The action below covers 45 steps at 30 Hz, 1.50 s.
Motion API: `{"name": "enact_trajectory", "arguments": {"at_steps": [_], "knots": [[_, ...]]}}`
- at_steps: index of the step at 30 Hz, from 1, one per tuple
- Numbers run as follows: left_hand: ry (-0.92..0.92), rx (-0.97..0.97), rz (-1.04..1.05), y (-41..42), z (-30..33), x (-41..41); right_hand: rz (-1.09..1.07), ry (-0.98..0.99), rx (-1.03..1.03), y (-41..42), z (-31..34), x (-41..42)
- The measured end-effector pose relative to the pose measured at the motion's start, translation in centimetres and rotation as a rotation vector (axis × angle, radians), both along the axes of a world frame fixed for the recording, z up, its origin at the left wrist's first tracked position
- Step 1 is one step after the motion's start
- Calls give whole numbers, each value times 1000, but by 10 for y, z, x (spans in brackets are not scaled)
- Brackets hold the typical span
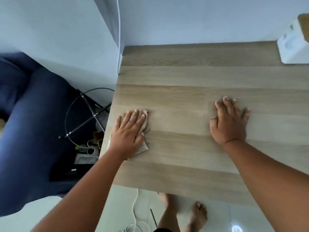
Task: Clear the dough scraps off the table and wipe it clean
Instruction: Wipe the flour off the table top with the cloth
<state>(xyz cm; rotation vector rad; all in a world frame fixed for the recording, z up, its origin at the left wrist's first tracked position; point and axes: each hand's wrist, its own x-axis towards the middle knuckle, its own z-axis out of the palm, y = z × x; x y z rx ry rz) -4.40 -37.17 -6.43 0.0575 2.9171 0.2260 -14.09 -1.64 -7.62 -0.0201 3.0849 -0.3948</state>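
Note:
My left hand (128, 131) presses flat on a beige cloth (145, 121) near the left edge of the light wooden table (192, 77); its fingers are straight and spread. Most of the cloth is hidden under the palm, with bits showing past the fingertips and at the wrist side. My right hand (229, 121) rests flat on the bare tabletop to the right, fingers straight, holding nothing. I see no dough scraps on the visible surface.
A white box (294, 42) stands at the table's far right corner against the wall. Left of the table are a dark blue sofa (30, 123), a black wire stand (87, 113) and clutter on the floor. A white cable (134, 208) and my bare feet lie below the near edge.

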Motion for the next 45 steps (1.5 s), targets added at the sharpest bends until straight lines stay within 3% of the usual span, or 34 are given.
{"name": "enact_trajectory", "arguments": {"at_steps": [6,9,14,21,27,35,40,45], "knots": [[3,-49,144,-20,3,-131,-14,43,-5,1,-8,-3],[19,-31,182,-25,-5,-156,-12,31,-1,1,-10,-4],[59,12,166,-31,-9,-118,-21,49,-7,1,-9,-4],[54,18,182,-25,-3,7,-28,31,-11,-1,-6,-4],[9,7,295,42,-4,89,-13,31,-15,2,-6,-4],[5,-35,206,125,-10,68,33,-63,-59,9,1,-3],[25,-24,200,166,-7,27,198,-126,-138,39,9,8],[24,1,106,250,-9,-8,198,100,-183,115,12,67]]}}
